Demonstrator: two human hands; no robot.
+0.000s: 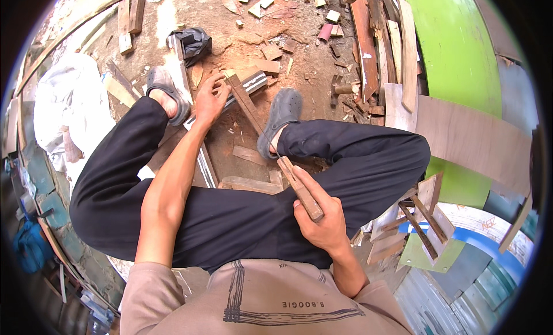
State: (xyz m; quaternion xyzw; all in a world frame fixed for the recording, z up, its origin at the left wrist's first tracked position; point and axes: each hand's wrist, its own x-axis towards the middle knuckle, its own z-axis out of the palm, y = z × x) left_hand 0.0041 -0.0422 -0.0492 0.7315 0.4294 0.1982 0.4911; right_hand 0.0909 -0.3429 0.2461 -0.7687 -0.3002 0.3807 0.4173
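Observation:
My right hand is closed around the wooden handle of a long tool, whose thin dark blade runs up and left past the right shoe; its exact kind is hard to make out. Beside the blade, a flat brown strip slants across a dark bar with white stripes. Near the far end of the strip is my left hand, fingers bent together; what they pinch is too small to tell. My feet, in grey clogs, rest either side of the striped bar.
Wood offcuts litter the dirt floor ahead. A hammer lies right of my right foot, near stacked boards. A black plastic bag and a white sack lie left. A green panel stands right, with a small wooden frame below.

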